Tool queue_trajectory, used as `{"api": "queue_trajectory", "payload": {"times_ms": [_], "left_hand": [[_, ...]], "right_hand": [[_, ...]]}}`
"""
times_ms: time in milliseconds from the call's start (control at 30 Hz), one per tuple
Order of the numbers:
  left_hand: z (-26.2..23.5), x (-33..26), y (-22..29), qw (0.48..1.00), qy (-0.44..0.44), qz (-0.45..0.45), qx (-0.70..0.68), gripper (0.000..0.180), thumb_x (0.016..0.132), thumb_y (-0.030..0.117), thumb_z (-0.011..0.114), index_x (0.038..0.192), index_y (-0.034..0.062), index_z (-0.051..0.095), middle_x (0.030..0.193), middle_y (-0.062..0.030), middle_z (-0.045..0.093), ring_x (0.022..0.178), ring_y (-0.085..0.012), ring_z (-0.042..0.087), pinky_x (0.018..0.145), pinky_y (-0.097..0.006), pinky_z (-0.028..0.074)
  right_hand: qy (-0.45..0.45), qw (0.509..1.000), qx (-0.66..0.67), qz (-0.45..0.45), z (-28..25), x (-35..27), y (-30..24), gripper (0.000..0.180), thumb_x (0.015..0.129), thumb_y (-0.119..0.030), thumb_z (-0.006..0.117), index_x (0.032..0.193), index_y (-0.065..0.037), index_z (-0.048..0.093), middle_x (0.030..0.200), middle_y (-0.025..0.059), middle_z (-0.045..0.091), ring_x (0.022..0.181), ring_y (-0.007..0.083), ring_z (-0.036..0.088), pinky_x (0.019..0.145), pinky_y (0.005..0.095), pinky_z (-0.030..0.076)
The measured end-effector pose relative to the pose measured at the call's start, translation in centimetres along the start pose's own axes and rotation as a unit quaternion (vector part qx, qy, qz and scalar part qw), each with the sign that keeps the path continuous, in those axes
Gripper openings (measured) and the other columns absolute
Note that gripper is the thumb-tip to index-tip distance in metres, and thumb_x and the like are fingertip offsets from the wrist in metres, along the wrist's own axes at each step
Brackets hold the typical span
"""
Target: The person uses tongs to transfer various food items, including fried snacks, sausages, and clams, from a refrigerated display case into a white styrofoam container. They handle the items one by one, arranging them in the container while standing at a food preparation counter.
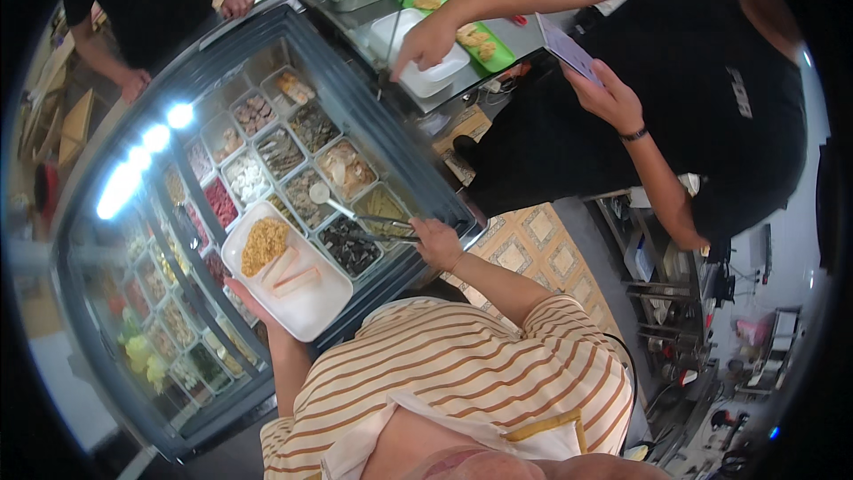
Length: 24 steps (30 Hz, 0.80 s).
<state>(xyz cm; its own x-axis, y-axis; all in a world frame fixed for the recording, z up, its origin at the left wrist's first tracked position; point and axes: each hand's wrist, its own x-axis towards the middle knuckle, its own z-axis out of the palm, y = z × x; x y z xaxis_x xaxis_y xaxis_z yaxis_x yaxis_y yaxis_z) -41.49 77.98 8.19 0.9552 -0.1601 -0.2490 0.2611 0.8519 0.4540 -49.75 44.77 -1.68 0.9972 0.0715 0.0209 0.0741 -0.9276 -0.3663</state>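
My left hand (251,302) is closed on the edge of a white foam tray (306,316), holding it over the display case. A heap of yellow-brown crumbly food (265,247) lies in the tray beside several pale sticks (291,276). In my right hand (437,244) are metal tongs (384,228), reaching over the food containers. Under the tongs sit a container of black pieces (350,247) and one of greenish strips (382,212). A ladle (322,194) with a white round head rests over a neighbouring container.
The glass-sided display case (395,138) holds rows of food containers. Across it stands a person in dark clothes (138,0), hands on its edge. Right of it, another person (657,116) holds a phone (565,49) and points toward white foam trays (431,76) and a green tray (498,53).
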Motion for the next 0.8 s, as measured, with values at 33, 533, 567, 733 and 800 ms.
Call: {"api": "queue_trajectory", "payload": {"times_ms": [33,533,567,733,800], "left_hand": [[-0.7,-0.2,0.4,1.000,0.001,0.002,-0.009,0.087,0.087,0.073,0.037,0.145,0.0087,0.031,0.140,-0.0154,0.044,0.122,-0.0324,0.050,0.098,-0.048,0.045],[-3.9,-1.3,3.6,0.994,0.079,0.078,0.007,0.091,0.082,0.078,0.038,0.145,0.0128,0.030,0.140,-0.0136,0.043,0.120,-0.0334,0.051,0.094,-0.051,0.048],[-4.0,-0.7,3.1,0.994,0.081,0.070,0.003,0.092,0.081,0.078,0.038,0.145,0.0129,0.030,0.140,-0.0136,0.043,0.120,-0.0332,0.051,0.094,-0.051,0.048],[-5.6,2.7,0.6,0.996,0.070,0.007,-0.053,0.093,0.081,0.078,0.039,0.146,0.0122,0.030,0.140,-0.0135,0.043,0.121,-0.0327,0.050,0.096,-0.051,0.047],[-5.7,4.2,-0.4,0.994,0.052,-0.008,-0.091,0.092,0.082,0.078,0.036,0.147,0.0128,0.028,0.144,-0.0142,0.040,0.125,-0.0337,0.047,0.101,-0.052,0.042]], "right_hand": [[-0.011,1.000,-0.011,0.008,0.4,0.1,-0.1,0.056,0.073,-0.015,0.068,0.124,-0.004,0.048,0.097,0.0143,0.057,0.091,0.0326,0.058,0.079,0.0423,0.048],[-0.050,0.998,0.020,0.025,0.8,2.6,-1.2,0.053,0.081,-0.025,0.067,0.122,-0.001,0.045,0.096,0.0207,0.060,0.090,0.0379,0.061,0.076,0.0452,0.050],[-0.062,0.997,0.024,0.043,1.0,3.8,-1.6,0.052,0.082,-0.027,0.067,0.121,-0.001,0.045,0.097,0.0218,0.061,0.091,0.0378,0.062,0.077,0.0455,0.050],[-0.105,0.984,-0.063,0.131,2.8,16.9,-2.7,0.048,0.085,-0.040,0.061,0.108,-0.001,0.045,0.093,0.0244,0.064,0.082,0.0408,0.064,0.070,0.0480,0.051],[-0.134,0.979,-0.068,0.139,3.7,23.4,-2.3,0.046,0.084,-0.037,0.063,0.106,0.000,0.046,0.089,0.0227,0.066,0.083,0.0390,0.066,0.071,0.0468,0.052]]}}
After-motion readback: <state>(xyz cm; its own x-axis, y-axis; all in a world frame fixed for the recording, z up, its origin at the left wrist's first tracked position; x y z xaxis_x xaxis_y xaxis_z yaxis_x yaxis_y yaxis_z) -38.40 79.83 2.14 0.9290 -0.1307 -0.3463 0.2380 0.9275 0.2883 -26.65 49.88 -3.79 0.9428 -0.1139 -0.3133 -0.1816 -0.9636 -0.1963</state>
